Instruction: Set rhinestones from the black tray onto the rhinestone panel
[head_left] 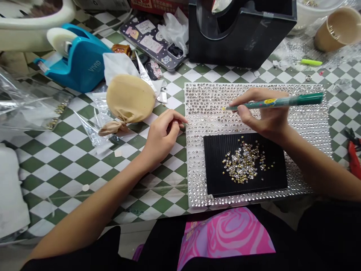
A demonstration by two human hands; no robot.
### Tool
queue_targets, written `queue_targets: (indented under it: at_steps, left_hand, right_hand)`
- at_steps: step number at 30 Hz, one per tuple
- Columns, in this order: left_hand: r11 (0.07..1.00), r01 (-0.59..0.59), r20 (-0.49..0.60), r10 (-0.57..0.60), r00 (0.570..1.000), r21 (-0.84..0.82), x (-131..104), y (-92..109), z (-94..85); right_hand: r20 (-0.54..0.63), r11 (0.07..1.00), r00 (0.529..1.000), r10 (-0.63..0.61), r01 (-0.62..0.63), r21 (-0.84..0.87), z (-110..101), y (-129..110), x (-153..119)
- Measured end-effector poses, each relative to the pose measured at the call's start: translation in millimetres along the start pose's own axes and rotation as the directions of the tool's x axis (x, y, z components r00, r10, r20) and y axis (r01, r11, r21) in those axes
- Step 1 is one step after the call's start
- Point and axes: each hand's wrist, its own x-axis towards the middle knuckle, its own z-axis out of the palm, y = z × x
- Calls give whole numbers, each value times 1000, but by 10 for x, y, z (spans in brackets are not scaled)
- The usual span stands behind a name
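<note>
My right hand grips a green pen-shaped tool between thumb and fingers. Its yellowish tip points left, over a board covered in rows of clear, shiny rhinestones. At the board's left edge rests my left hand, fingers loosely bent and the index finger reaching to the edge, with nothing visible in it. A black ribbed tray lies on the board below my right hand. Loose rhinestones, clear and gold-backed, are heaped on the tray.
A tan tied pouch sits left of the board, near a blue tape dispenser and a phone. Behind the board stands a black holder. A brown cup tilts at back right; red-handled pliers lie at the right.
</note>
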Motion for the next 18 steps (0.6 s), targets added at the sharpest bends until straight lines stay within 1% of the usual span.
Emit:
queue_targets:
  at_steps: [3,7,9,13,15,18]
  left_hand:
    - [1000,-4,-1,4,1000,-14,-1,-5,0]
    - [1000,-1,1,1,1000,-2,0,-9,0]
    - [1000,-2,2,2,1000,11,2,-10,0]
    - [1000,11,6,-11,1000,19,1,-9,1]
    - [1000,13,4,-13,1000,11,-1,-8,0]
    - [1000,5,-3,-5,1000,-1,-3,-7,2]
  right_hand:
    - [-6,1000,1000,19,-19,12,-129,-92,-43]
    - [38,1000,999,14,-14,13,-231,-213,-277]
    - [51,999,998,40,-41,10,-230,-255,-443]
    - [27,996,997,77,-79,48,-189,-307,-727]
    - [32,995,996,83,-85,60,-173,-324,-803]
    - [53,996,996,68,-71,60,-153,-336,-841]
